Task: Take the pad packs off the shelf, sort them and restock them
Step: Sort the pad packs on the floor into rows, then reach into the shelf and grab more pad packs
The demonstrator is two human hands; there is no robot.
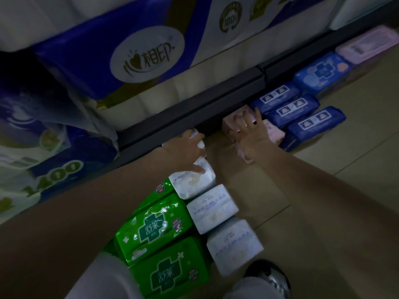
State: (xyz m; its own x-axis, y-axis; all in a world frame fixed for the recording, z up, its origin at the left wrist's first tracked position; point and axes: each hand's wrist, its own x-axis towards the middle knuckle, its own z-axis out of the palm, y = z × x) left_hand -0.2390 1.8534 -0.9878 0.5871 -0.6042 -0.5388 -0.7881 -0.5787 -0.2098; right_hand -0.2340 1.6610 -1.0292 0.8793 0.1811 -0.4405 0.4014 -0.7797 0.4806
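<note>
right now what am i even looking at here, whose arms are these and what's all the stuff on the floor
There is no machine here. One picture, taken by a camera worn on a person's head, looks down at their own two bare arms reaching toward the bottom of a shop shelf.

The left hand has its grip on a white pad pack at the shelf's lower edge. The right hand rests with spread fingers on a pink pack, not clearly curled round it.

On the tiled floor packs lie grouped by colour: green packs nearest the person, a row of white packs beside them, dark blue packs farther right, then a lighter blue pack and a pale pink pack. Large toilet-roll bundles sit on the shelf above. The picture is dim and rather blurred.
</note>
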